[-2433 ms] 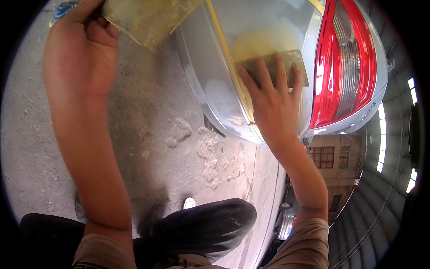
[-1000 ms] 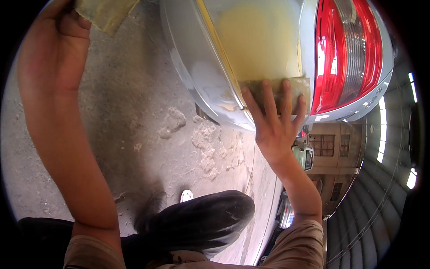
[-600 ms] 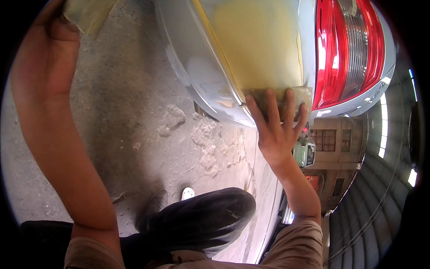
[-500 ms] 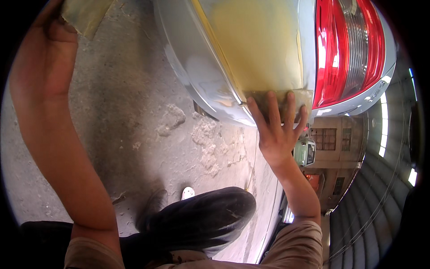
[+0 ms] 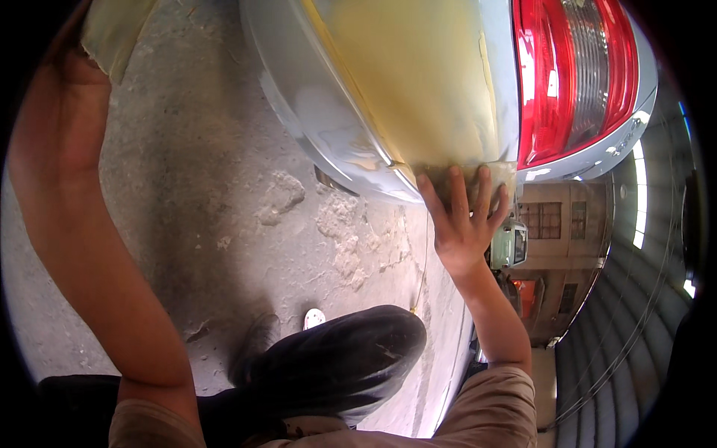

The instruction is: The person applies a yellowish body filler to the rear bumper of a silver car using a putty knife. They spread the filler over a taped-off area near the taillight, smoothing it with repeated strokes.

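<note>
My right hand (image 5: 461, 224) lies with spread fingers over a dusty, yellowish sheet of sandpaper (image 5: 510, 173). It holds the sheet against the lower end of a car panel coated in yellow filler (image 5: 411, 82); the thumb is hidden. The panel belongs to a pale silver-blue car body (image 5: 299, 89), beside a red and clear tail light (image 5: 564, 82). At the upper left, my left hand (image 5: 71, 67) is closed on another dusty yellowish sheet (image 5: 116, 33), apart from the car. Its fingers are mostly lost in the dark rim.
Rough, chipped concrete floor (image 5: 194, 187) lies below the car. My bent knee (image 5: 388, 336) in dark trousers comes close under my right arm. A pale green vehicle (image 5: 509, 245) and a building (image 5: 553, 257) stand farther off, under a ribbed roof (image 5: 635, 321).
My right hand and its sheet have slid slightly down along the panel, away from the filler's middle. My left hand has shifted a little left. The car sits slightly farther left in view.
</note>
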The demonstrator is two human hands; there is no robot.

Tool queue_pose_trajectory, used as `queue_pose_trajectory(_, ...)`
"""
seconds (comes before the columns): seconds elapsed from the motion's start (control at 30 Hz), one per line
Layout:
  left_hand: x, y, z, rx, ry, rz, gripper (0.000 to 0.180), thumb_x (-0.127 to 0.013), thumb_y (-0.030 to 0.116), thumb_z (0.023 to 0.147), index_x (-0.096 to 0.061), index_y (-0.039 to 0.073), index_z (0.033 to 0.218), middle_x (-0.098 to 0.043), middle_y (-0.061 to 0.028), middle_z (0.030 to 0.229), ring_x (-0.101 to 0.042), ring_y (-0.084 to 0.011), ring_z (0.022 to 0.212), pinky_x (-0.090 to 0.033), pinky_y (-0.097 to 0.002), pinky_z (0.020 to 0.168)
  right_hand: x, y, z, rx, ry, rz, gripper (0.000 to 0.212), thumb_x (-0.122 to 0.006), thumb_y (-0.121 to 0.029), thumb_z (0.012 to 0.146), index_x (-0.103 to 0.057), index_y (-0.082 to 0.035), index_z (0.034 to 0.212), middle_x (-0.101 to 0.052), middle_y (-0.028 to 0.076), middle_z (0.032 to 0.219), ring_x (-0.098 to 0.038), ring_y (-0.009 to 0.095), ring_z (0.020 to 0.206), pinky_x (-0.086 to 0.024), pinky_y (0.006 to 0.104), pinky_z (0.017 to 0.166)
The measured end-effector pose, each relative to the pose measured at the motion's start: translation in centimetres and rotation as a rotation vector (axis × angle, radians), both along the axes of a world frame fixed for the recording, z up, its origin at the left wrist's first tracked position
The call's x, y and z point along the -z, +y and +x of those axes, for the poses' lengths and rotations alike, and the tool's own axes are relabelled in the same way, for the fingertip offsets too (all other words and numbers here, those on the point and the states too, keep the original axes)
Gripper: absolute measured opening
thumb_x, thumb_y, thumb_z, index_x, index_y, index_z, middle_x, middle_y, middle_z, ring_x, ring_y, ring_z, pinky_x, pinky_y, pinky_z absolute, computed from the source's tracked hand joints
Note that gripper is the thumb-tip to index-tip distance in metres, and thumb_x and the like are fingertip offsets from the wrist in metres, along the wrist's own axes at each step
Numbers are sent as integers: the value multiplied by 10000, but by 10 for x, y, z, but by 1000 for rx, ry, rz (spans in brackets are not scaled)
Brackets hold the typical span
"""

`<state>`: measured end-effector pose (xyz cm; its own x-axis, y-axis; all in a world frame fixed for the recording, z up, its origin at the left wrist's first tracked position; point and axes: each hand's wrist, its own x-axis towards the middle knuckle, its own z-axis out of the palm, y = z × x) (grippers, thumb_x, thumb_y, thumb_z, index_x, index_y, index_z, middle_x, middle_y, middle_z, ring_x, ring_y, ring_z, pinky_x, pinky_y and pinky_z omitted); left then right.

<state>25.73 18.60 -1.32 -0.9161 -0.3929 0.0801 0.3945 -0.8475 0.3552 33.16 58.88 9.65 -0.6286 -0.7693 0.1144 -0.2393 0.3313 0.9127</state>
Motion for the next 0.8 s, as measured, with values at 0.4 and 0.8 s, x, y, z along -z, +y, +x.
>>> queue_pose_trajectory(0.4, 10, 15, 9, -517, -318, -922, 323, -489, 39, 961, -530, -94, 1253, -585, -184, 1234, -571, -199, 1131, -461, -280, 996, -22, -5, 53, 235, -51, -221, 466, -570, -93, 762, -675, -280, 1176, -568, 46, 1284, -499, 333, 1227, -313, 564, 1028)
queue_pose_trajectory(0.8, -64, 125, 69, 53, -107, -142, 317, -511, 92, 980, -512, -76, 1249, -606, -132, 1149, -596, -165, 1029, -503, -286, 885, -51, -63, 76, -330, -859, -2735, 447, -442, -57, 915, -436, 39, 1351, -528, 136, 1308, -482, 252, 1227, -348, 382, 1056)
